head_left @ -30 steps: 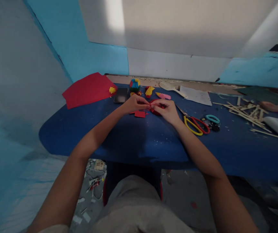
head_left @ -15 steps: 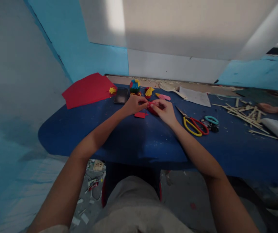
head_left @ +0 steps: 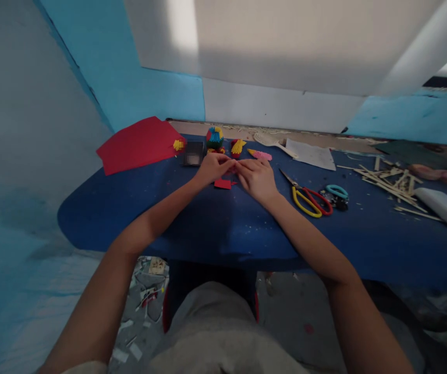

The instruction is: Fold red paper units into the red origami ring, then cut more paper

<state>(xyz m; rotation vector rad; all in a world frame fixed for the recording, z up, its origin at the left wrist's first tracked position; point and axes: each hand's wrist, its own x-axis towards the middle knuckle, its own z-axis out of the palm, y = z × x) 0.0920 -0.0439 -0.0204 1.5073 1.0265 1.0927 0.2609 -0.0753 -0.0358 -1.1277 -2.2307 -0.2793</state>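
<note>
My left hand (head_left: 212, 169) and my right hand (head_left: 259, 180) meet over the blue table, fingertips pinched together. Between them is a small red paper piece (head_left: 233, 167), mostly covered by the fingers, so its shape cannot be made out. Just below the left fingertips lies a little stack of red paper slips (head_left: 222, 184). Behind the hands stand a multicoloured folded-paper ball (head_left: 214, 137) and a red and yellow folded-paper figure (head_left: 238, 148). A pink and yellow folded-paper cone (head_left: 260, 154) lies beyond my right hand.
Scissors with yellow and red handles (head_left: 307, 200) lie right of my right hand, beside a turquoise ring-shaped thing (head_left: 337, 191). Farther right are scattered thin sticks (head_left: 393, 184) and a white roll (head_left: 445, 209). A large red sheet (head_left: 140, 145) and a dark tray (head_left: 193, 154) are on the left.
My right hand has turned over the red piece, its fingers now closer together and nearer the left fingertips, hiding more red. My left hand stays nearly in place.
</note>
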